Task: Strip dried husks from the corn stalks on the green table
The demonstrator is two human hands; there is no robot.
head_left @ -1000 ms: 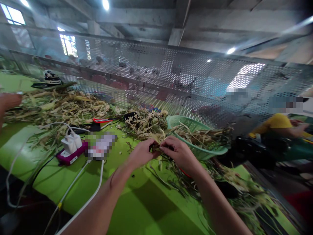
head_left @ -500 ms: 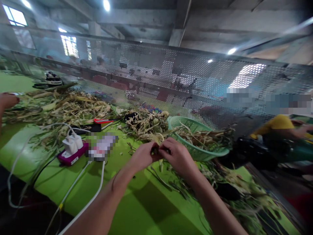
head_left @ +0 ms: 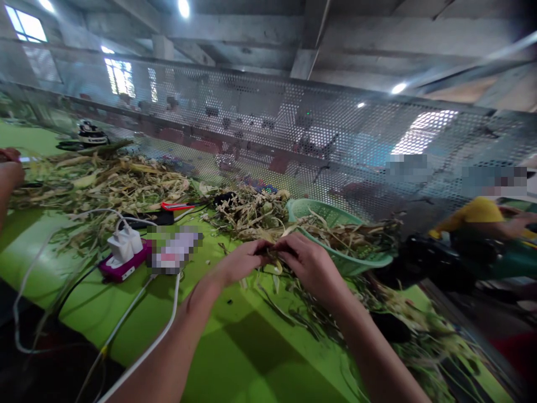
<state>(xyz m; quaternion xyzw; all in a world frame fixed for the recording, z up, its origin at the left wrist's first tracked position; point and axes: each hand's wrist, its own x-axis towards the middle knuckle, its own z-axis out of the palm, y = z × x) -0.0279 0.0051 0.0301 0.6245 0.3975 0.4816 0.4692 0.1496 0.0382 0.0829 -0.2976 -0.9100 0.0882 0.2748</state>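
Observation:
Over the green table (head_left: pixel 235 358), my left hand (head_left: pixel 245 260) and my right hand (head_left: pixel 305 262) meet with fingertips pinched together. Between them is a pale, dry plant piece (head_left: pixel 274 263), mostly covered by my fingers. Both hands are closed on it. Just behind my hands lies a heap of dried plant stalks (head_left: pixel 251 210). The pale green basket (head_left: pixel 344 261) stands close behind my right hand, with dry stalks and leaves (head_left: pixel 335 232) inside and hanging over its rim.
At left, white chargers (head_left: pixel 125 245) sit in a purple power strip (head_left: pixel 121 271), beside a blurred phone-like object (head_left: pixel 175 252) with cables. A red-handled tool (head_left: pixel 178 206) lies behind. A perforated metal screen (head_left: pixel 251 134) borders the table. Other people's arms (head_left: pixel 10 173) show at both sides.
My hands have drawn slightly lower and closer over the plant piece, with my right hand's back turned more upward. The other person's hand at far left has shifted left.

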